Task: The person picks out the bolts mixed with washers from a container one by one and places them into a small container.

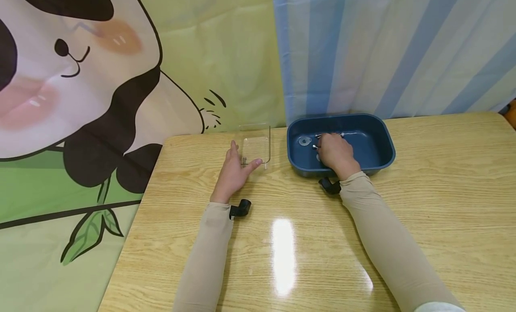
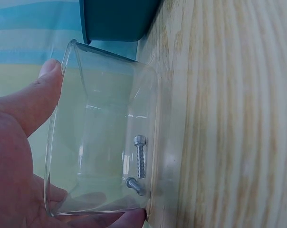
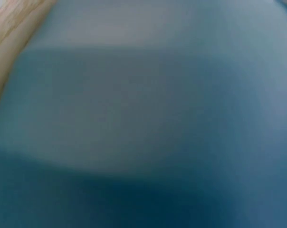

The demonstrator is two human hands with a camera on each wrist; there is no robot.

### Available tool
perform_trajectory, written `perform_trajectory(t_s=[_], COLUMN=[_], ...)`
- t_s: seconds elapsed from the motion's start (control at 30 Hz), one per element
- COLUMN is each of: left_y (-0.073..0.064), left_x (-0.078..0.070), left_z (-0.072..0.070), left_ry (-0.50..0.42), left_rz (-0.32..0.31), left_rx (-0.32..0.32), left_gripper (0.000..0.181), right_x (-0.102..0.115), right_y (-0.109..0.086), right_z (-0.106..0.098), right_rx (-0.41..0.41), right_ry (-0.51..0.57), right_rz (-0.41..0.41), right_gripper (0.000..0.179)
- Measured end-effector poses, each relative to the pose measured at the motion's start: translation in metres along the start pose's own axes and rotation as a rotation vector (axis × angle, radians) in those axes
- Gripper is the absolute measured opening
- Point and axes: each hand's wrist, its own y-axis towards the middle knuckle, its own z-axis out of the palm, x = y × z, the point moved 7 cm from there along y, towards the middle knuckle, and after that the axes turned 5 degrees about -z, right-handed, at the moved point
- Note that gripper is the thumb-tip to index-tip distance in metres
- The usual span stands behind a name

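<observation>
My left hand [image 1: 235,171] holds a clear plastic box [image 1: 256,147] at its near left corner, thumb and fingers spread around its sides. Two metal socket-head bolts [image 2: 140,156] lie inside the box in the left wrist view. My right hand [image 1: 336,153] reaches down into a dark blue basin [image 1: 380,168], knuckles up, fingertips hidden beneath the hand. Around its fingers lie bolts [image 1: 316,147] and a flat round washer-like piece [image 1: 305,141]. Whether the right fingers grip a bolt I cannot tell. Only blurred blue basin wall [image 3: 110,109] fills most of the right wrist view.
Both containers stand at the back of a wooden table [image 1: 258,258], box on the left, basin on the right, with a gap between them. Directly behind hangs a printed curtain [image 1: 242,57]. Black wrist cameras [image 1: 240,208] sit on both forearms.
</observation>
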Motion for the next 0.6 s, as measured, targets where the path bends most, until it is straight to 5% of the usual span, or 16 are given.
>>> perform_trajectory(t_s=[0.6], left_y=[-0.0016], left_x=[-0.0009], left_z=[-0.0007], left_ry=[-0.013], left_rz=[-0.003], left_rx=[0.005], left_gripper=[0.114], right_x=[0.0002], right_y=[-0.0009], right_z=[0.0026], right_rx=[0.048], right_ry=[-0.038], right_rz=[0.013], right_gripper=[0.031])
